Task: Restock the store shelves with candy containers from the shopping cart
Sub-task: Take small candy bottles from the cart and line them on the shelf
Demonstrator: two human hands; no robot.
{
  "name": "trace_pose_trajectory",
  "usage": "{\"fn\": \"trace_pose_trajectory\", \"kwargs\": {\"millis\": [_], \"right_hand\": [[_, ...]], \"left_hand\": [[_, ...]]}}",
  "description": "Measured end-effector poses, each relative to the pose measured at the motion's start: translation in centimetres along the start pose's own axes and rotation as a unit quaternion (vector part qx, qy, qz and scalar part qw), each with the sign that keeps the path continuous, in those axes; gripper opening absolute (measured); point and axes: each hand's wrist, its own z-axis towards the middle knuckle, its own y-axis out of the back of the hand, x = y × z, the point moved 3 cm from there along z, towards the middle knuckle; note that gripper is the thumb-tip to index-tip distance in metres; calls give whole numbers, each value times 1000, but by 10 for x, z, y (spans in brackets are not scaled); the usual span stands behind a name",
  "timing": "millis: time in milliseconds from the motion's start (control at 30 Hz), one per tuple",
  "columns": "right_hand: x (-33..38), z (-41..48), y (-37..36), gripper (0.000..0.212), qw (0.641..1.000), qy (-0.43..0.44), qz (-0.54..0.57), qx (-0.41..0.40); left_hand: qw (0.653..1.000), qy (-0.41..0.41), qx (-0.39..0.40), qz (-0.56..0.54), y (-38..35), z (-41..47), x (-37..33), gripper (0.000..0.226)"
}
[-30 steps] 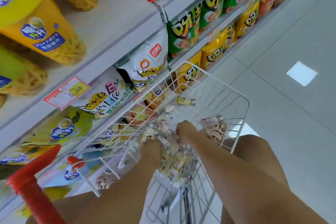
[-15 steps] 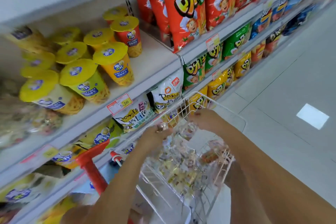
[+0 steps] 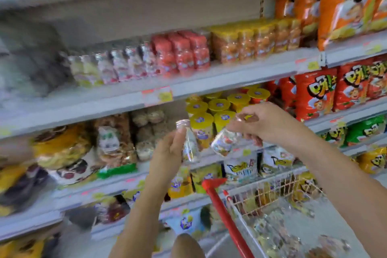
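Drop risk: right hand (image 3: 270, 126) pinches tilted bottle (image 3: 224, 142) near its top, could slip toward cart (image 3: 272, 197); left hand (image 3: 168, 154) grips upright bottle (image 3: 189, 144), bottles may knock.

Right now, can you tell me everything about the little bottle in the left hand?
The little bottle is small and see-through, probably plastic, with a shiny silvery cap on top. What it holds is too blurry to tell. It stands almost upright in the air, cap up, in front of the yellow-lidded cups. The left hand holds it from its left side, a fingertip by the neck. The tilted bottle in the right hand is near but apart.
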Motion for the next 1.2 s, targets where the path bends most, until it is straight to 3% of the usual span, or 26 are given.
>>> {"fn": "trace_pose_trajectory", "kwargs": {"millis": [67,133,300,467,633,800,867,1000,1200], "right_hand": [[36,11,-22,31,999,28,17,44],[71,23,-43,32,994,67,49,66],[147,67,-80,28,976,173,127,46],[205,134,-115,27,968,230,104,-2],[257,200,-152,35,950,302,-50,-65],[282,266,-190,27,948,300,-79,-75],[290,291,-199,14,947,293,-113,-73],[304,329,-213,17,946,284,-155,-32],[317,363,-227,21,924,292,-244,32]], "left_hand": [[997,10,-68,-45,52,0,-2,49],[994,-3,-96,-53,100,1,-6,44],[981,-37,-192,16,206,18,-14,9],[951,-48,-282,112,268,59,-28,26],[908,-2,-261,328,288,128,-37,19],[838,22,-237,491,298,179,-30,32],[820,30,-228,525,300,198,-28,36],[790,42,-229,568,301,230,-31,34],[785,74,-204,581,298,263,-31,29]]}}
